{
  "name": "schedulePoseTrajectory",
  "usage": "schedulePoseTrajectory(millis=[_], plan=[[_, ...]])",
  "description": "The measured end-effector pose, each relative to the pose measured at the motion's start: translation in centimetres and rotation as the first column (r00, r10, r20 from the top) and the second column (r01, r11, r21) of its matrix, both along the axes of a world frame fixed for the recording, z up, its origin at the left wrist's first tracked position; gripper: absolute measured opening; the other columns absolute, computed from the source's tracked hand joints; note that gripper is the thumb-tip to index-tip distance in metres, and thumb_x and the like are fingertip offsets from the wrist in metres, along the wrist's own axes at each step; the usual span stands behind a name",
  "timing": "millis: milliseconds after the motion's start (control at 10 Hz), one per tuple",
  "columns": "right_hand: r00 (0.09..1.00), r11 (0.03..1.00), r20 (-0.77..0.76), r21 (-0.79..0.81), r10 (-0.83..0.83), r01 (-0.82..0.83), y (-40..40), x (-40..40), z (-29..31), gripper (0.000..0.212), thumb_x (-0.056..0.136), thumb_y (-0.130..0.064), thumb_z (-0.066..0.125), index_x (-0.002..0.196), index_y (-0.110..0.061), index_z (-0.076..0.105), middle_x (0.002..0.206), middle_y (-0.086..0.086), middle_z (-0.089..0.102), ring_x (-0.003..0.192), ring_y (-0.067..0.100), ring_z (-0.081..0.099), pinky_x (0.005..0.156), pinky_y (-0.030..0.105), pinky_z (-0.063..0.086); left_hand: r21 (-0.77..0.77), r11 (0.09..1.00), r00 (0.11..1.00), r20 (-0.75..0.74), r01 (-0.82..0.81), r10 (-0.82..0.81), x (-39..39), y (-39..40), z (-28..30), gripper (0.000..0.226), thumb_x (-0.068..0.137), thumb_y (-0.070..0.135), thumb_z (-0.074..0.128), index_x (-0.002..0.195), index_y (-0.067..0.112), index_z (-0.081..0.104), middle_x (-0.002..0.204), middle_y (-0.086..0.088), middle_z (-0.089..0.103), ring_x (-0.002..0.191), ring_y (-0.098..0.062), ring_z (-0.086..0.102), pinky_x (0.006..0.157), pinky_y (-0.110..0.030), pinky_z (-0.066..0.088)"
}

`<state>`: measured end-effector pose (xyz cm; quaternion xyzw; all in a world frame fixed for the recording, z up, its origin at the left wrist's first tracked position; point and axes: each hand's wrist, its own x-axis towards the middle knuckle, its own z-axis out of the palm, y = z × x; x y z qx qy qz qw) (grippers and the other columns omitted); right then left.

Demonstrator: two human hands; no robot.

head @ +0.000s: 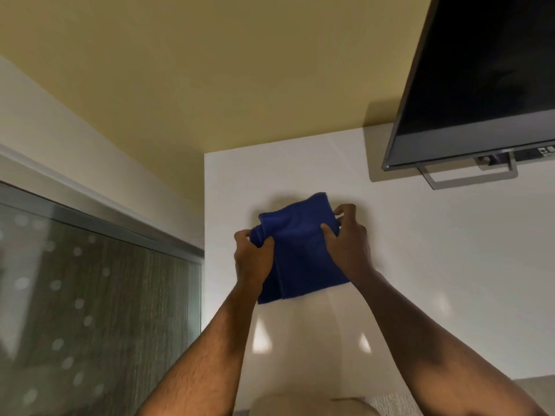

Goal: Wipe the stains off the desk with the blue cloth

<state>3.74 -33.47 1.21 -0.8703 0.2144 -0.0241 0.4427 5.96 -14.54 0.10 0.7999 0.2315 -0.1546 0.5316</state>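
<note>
Both hands are clamped on the blue cloth point(300, 250), held folded over the white desk point(450, 250): left hand point(252, 259) grips its bunched left edge, right hand point(348, 238) pinches its far right corner. Monitor point(480, 79) stands beyond the right hand.

no readable text, labels or numbers

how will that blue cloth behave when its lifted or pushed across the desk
Probably floppy: the blue cloth bunches where the left hand and right hand pinch it. Likely light, since fingertip grips hold it. On the glossy desk it should slide easily, though it may crumple.
</note>
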Motion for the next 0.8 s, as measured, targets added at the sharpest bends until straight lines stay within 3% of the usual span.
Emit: schedulePoseTrajectory(millis=[100, 200, 300, 400, 500, 600, 700, 800], plan=[[0.985, 0.991, 0.119, 0.046, 0.123, -0.129, 1.7, 4.8, 0.9, 0.021, 0.092, -0.017, 0.056, 0.107, -0.02, 0.041, 0.089, -0.007, 0.055, 0.067, -0.003, 0.05, 0.054, 0.007, 0.032, 0.015, 0.998, 0.991, 0.126, -0.055, 0.053, 5.1, 3.0, 1.9, 0.036, 0.085, 0.027, 0.067, 0.107, 0.032, 0.04, 0.094, 0.01, 0.058, 0.08, -0.006, 0.058, 0.059, -0.022, 0.044], [0.97, 0.98, 0.161, 0.047, 0.185, -0.195, 2.5, 7.9, 1.1, 0.017, 0.091, -0.009, 0.055, 0.102, -0.019, 0.046, 0.092, -0.004, 0.058, 0.072, 0.003, 0.055, 0.058, 0.002, 0.034, 0.108, 0.994, 0.988, 0.156, -0.03, 0.013, 8.7, 4.8, 2.8, 0.043, 0.083, 0.032, 0.071, 0.11, 0.033, 0.038, 0.092, 0.009, 0.058, 0.077, -0.005, 0.058, 0.056, -0.02, 0.043], [0.936, 0.964, 0.23, -0.059, 0.265, -0.259, 3.8, 12.9, 1.1, 0.017, 0.087, 0.002, 0.053, 0.099, -0.008, 0.059, 0.1, 0.01, 0.065, 0.092, 0.025, 0.061, 0.076, 0.001, 0.035, 0.214, 0.977, 0.988, 0.15, 0.008, -0.041, 14.4, 6.5, 3.2, 0.05, 0.081, 0.033, 0.075, 0.115, 0.025, 0.039, 0.105, 0.0, 0.061, 0.089, -0.019, 0.063, 0.068, -0.024, 0.047], [0.923, 0.951, 0.225, -0.08, 0.311, -0.3, 4.3, 16.3, 0.6, 0.029, 0.088, -0.002, 0.055, 0.116, -0.002, 0.058, 0.12, 0.019, 0.061, 0.112, 0.033, 0.056, 0.095, 0.018, 0.038, 0.215, 0.977, 0.992, 0.122, 0.003, -0.03, 17.6, 7.1, 3.4, 0.07, 0.078, 0.032, 0.077, 0.134, 0.021, 0.035, 0.125, -0.008, 0.059, 0.108, -0.027, 0.061, 0.087, -0.031, 0.049], [0.926, 0.897, -0.107, -0.23, 0.361, -0.376, 4.4, 18.3, -0.9, 0.054, 0.091, -0.032, 0.057, 0.14, -0.014, 0.041, 0.144, 0.022, 0.04, 0.127, 0.037, 0.044, 0.103, 0.041, 0.036, 0.375, 0.909, 0.978, 0.029, 0.183, -0.209, 18.8, 7.7, 3.1, 0.1, 0.076, 0.026, 0.079, 0.152, 0.013, 0.016, 0.151, -0.015, 0.038, 0.134, -0.033, 0.044, 0.106, -0.039, 0.041], [0.899, 0.798, -0.127, -0.421, 0.419, -0.431, 4.7, 17.1, -1.8, 0.053, 0.09, -0.04, 0.055, 0.134, -0.012, 0.047, 0.133, 0.022, 0.049, 0.114, 0.039, 0.053, 0.092, 0.042, 0.041, 0.44, 0.844, 0.914, 0.112, 0.307, -0.391, 17.2, 8.0, 2.2, 0.073, 0.075, 0.014, 0.071, 0.14, 0.007, 0.037, 0.139, -0.019, 0.048, 0.125, -0.038, 0.05, 0.098, -0.041, 0.046], [0.874, 0.787, -0.112, -0.392, 0.472, -0.476, 5.8, 13.1, -2.7, 0.049, 0.089, -0.042, 0.054, 0.129, -0.013, 0.049, 0.132, 0.015, 0.051, 0.114, 0.036, 0.054, 0.094, 0.041, 0.041, 0.308, 0.918, 0.934, 0.17, 0.251, -0.313, 14.1, 9.0, 0.4, 0.05, 0.075, 0.011, 0.059, 0.123, 0.005, 0.05, 0.119, -0.015, 0.058, 0.107, -0.035, 0.058, 0.085, -0.041, 0.049], [0.877, 0.793, -0.142, -0.38, 0.459, -0.477, 6.9, 10.6, -3.3, 0.054, 0.091, -0.044, 0.052, 0.135, -0.014, 0.044, 0.142, 0.015, 0.046, 0.124, 0.033, 0.048, 0.101, 0.041, 0.037, 0.13, 0.992, 1.0, -0.008, -0.005, 0.006, 13.5, 9.5, 0.3, 0.062, 0.083, 0.015, 0.065, 0.14, 0.007, 0.041, 0.135, -0.019, 0.053, 0.118, -0.036, 0.056, 0.097, -0.041, 0.049]])
